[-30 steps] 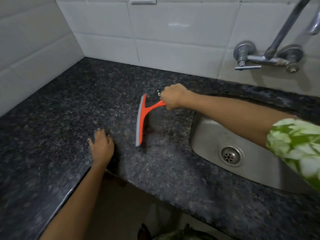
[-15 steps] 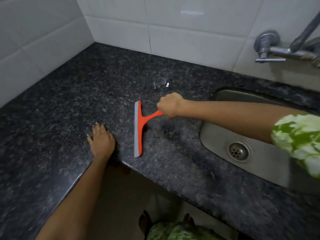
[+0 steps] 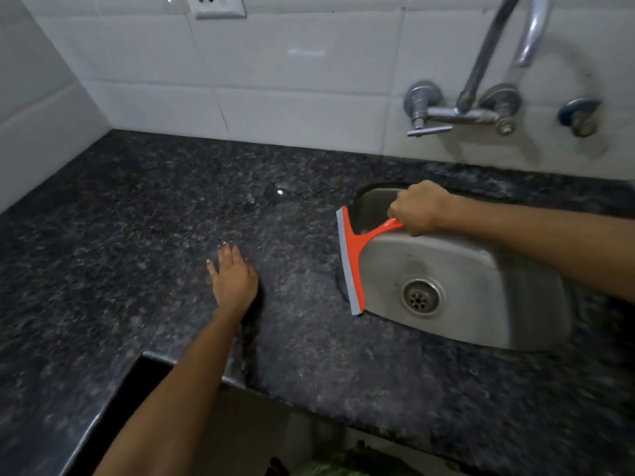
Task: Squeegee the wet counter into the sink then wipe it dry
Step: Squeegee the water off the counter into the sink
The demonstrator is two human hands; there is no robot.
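Stroke finished at the sink lip; water left behind it.

Your right hand (image 3: pixel 417 207) is clenched round the handle of the orange plastic squeegee with the grey rubber blade (image 3: pixel 350 261); a second ago that blade sat mid-counter, now it lies along the left edge of the stainless steel sink (image 3: pixel 481 269), so this pass has likely dumped its water in; your left hand (image 3: pixel 233 278) stays flat and released on the dark speckled granite counter (image 3: pixel 137 235), holding nothing; a glinting puddle (image 3: pixel 271 194) remains near the white tiled wall (image 3: pixel 275 97), so more passes look needed before drying; no cloth in view.
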